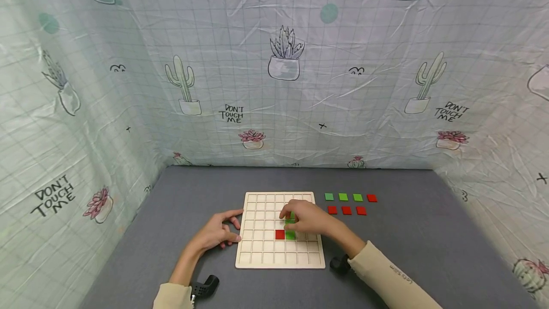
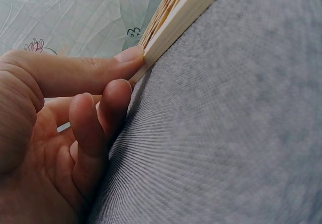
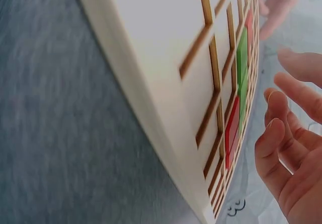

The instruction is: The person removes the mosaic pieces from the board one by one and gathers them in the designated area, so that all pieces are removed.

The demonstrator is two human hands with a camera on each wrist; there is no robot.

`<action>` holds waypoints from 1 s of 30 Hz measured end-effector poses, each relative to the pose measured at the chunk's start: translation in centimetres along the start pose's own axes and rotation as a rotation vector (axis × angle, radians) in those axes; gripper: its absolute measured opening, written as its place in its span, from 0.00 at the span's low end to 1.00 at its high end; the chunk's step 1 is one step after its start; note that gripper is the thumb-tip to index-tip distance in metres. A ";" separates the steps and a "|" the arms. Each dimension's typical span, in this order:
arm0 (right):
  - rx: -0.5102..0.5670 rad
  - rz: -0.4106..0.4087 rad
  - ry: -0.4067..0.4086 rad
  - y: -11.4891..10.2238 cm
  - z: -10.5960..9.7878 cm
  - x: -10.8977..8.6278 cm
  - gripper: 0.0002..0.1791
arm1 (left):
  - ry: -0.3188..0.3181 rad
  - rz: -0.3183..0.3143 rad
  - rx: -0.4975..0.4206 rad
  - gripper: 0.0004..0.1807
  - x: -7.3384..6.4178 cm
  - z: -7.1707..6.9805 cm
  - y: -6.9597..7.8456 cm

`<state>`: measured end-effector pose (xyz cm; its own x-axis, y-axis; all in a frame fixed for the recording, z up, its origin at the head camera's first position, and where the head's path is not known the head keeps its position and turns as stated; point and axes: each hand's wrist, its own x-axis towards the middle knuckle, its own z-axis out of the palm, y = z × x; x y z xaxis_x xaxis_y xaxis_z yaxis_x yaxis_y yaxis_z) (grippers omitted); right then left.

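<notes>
A pale wooden grid board (image 1: 261,261) lies on the grey table. My left hand (image 1: 216,232) touches its left edge, index finger and thumb apart along the rim, the other fingers bent. Over the right half of the board is my right hand (image 1: 310,218), its fingers loosely bent and nothing visible between them in the right wrist view. A red tile (image 1: 280,234) and a green tile (image 1: 290,235) sit side by side in grid cells. More green tiles (image 3: 242,58) and another red tile (image 3: 232,133) lie in cells, partly covered by the right hand in the head view.
Right of the board, loose green tiles (image 1: 343,197) and red tiles (image 1: 346,210) lie in two rows on the grey table (image 1: 407,247). A patterned cloth (image 1: 240,85) hangs behind and at both sides. Black wrist straps (image 1: 206,287) show by the sleeves.
</notes>
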<state>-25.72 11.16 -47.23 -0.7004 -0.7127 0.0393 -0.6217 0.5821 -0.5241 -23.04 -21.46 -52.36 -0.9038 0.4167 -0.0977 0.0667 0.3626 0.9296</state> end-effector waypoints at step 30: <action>0.010 0.020 -0.053 -1.1 1.7 0.2 0.08 | 0.002 0.001 -0.007 0.45 0.0 0.0 -0.1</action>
<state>-24.60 9.68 -48.08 -0.6927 -0.7210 -0.0164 -0.6040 0.5925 -0.5330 -23.07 -21.52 -52.42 -0.9047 0.4150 -0.0958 0.0648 0.3565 0.9320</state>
